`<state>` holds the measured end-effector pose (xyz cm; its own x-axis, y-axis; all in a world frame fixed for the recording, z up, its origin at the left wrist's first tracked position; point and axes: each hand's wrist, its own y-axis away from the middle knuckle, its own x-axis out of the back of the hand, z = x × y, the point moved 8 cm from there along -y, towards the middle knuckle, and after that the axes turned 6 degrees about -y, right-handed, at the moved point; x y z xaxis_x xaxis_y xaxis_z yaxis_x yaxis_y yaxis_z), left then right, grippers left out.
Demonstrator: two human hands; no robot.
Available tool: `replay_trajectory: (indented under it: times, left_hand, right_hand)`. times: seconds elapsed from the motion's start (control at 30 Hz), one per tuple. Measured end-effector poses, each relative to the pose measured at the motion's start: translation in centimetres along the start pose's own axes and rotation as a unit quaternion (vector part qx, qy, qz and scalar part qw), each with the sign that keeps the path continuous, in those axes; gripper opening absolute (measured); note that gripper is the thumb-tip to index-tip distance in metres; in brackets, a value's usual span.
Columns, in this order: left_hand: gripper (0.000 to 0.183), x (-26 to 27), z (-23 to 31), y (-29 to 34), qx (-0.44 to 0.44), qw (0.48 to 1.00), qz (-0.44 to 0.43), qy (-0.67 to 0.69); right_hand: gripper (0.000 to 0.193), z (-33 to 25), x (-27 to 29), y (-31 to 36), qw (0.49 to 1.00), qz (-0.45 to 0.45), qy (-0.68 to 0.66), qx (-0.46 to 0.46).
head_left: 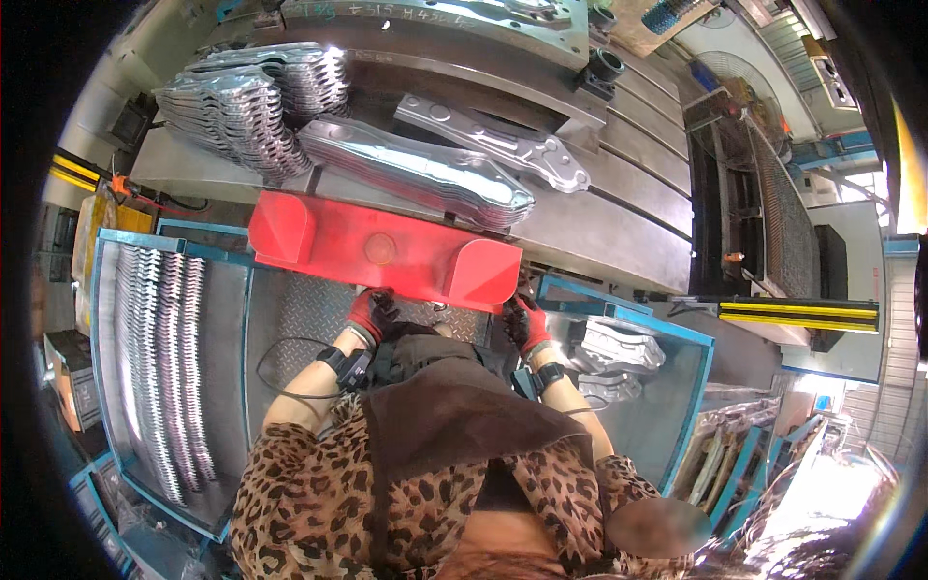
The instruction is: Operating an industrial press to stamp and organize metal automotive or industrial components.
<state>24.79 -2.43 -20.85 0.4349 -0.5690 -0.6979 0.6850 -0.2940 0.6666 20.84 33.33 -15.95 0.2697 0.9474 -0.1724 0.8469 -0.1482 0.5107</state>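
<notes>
Two hands [374, 311] [525, 324] at red panel [387, 273]; green handwriting [382, 14] on block [512, 41].

panel [416, 259] in front of machine bed [619, 227]; part stacks [237, 121] on bed, behind panel; more parts [166, 367] in left bin [224, 367], right bin [683, 377].

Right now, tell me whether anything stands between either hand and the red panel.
Nothing visible does: the left hand and the right hand are both at the near edge of the red panel; their exact contact is unclear.
</notes>
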Motion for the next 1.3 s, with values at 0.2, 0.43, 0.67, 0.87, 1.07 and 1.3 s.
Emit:
replay_trajectory:
  times: [0.2,0.43,0.67,0.87,1.07,1.3]
  left_hand:
    - [0.021,-5.5,-3.1,-0.8,-0.088,0.938,-0.051,-0.333]
    - [0.028,-7.2,-4.8,-3.6,-0.129,0.685,-0.083,-0.712]
    - [0.035,-6.8,-5.7,-4.5,-0.102,0.637,-0.099,-0.758]
    - [0.041,-8.7,-2.1,-2.5,-0.091,0.632,-0.112,-0.761]
    - [0.047,-11.4,4.4,5.2,0.022,0.644,-0.071,-0.761]
    - [0.028,-28.1,15.4,6.3,-0.04,0.821,-0.201,-0.533]
  right_hand:
    - [0.02,1.7,3.8,1.9,0.991,0.085,0.027,-0.096]
    - [0.025,-0.6,4.3,4.9,0.995,0.068,-0.002,-0.067]
    - [0.04,-0.9,6.3,2.6,0.99,0.087,0.092,0.059]
    - [0.047,-6.2,5.5,5.9,0.984,0.156,0.065,0.057]
    - [0.045,-13.6,0.9,9.2,0.974,0.145,0.143,0.099]
    - [0.059,-31.3,-13.7,4.2,0.964,-0.054,0.112,0.234]
